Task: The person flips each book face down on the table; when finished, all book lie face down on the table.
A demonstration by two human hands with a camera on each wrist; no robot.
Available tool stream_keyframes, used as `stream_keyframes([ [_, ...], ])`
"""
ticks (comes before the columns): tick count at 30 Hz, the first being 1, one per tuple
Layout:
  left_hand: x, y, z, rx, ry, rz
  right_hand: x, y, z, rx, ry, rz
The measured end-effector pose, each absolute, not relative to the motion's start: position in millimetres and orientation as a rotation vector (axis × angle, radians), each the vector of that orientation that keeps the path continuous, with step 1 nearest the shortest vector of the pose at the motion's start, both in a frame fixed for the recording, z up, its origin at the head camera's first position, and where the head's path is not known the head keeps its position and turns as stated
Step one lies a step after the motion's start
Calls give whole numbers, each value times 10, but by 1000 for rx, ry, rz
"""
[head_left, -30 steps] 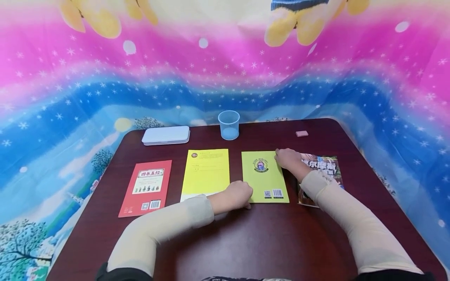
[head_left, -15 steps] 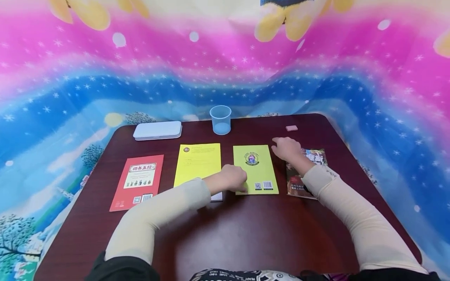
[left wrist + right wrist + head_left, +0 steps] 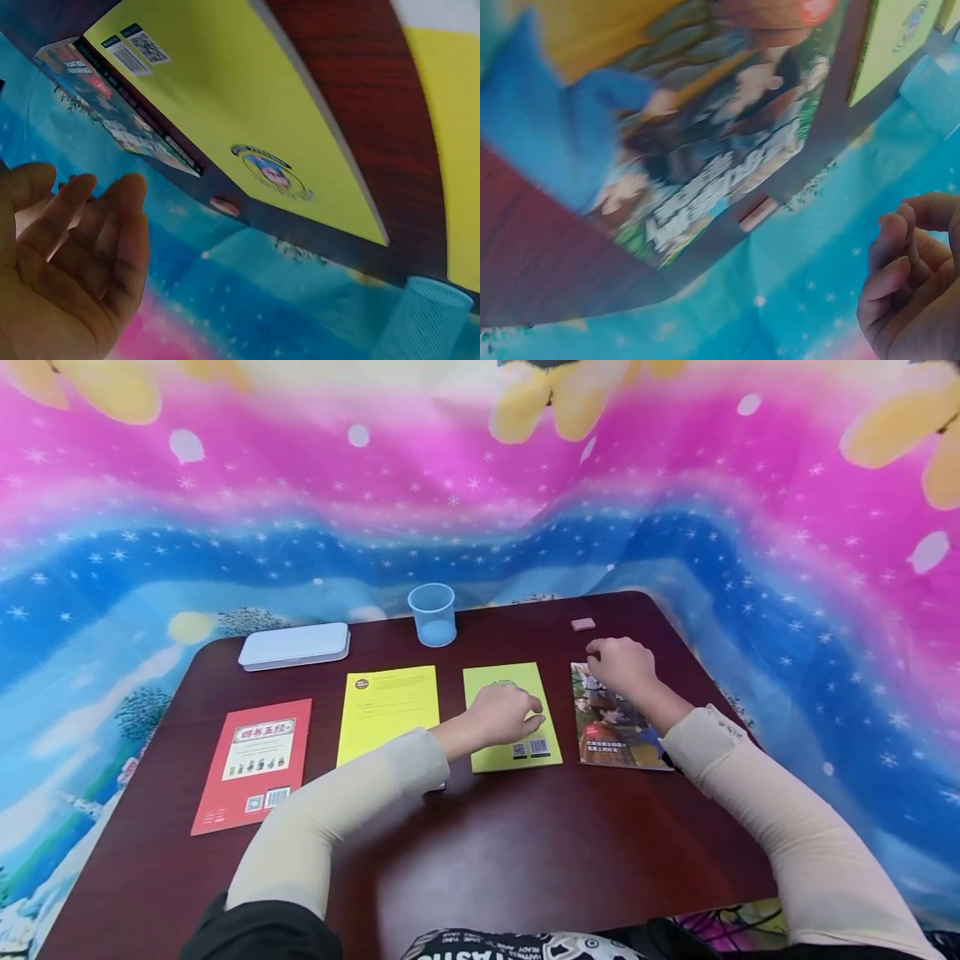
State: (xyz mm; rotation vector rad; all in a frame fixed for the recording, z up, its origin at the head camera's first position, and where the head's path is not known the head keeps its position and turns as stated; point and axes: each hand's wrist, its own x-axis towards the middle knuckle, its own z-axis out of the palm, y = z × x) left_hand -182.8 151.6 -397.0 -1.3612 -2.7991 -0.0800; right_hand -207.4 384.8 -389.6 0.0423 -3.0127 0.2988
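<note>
Over the lime-green book (image 3: 525, 753) my left hand (image 3: 497, 718) hovers with loosely bent fingers and nothing in them. The left wrist view shows this hand (image 3: 71, 259) with relaxed fingers, apart from the green book (image 3: 225, 112). My right hand (image 3: 624, 665) is above the upper part of an illustrated, dark-covered book (image 3: 609, 731), covering part of its title. Seen from the right wrist, the hand (image 3: 919, 277) has its fingers softly curled around nothing, and the illustrated cover (image 3: 705, 112) lies below. Both books lie flat on the table.
Left of the green book lie a yellow book (image 3: 390, 700), partly behind my left forearm, and a red book (image 3: 258, 760). Along the back edge of the dark wooden table (image 3: 540, 835) stand a white case (image 3: 295, 646), a translucent blue cup (image 3: 433, 617) and a pink eraser (image 3: 582, 624).
My left hand has left the green book's lower left corner and moved right over it. My right hand has left its top right corner for the illustrated book. The view has turned right.
</note>
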Motion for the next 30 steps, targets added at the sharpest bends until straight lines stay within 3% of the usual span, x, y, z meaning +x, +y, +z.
stream_keyframes([
  [15,-1775,1963,-4162,-1499,-2748,-166,-1975,4336,-3927,-61,-3027,221],
  [30,-1733,2221,-4412,-1566,-2737,-111,-2012,4729,-4334,-120,-3345,172],
])
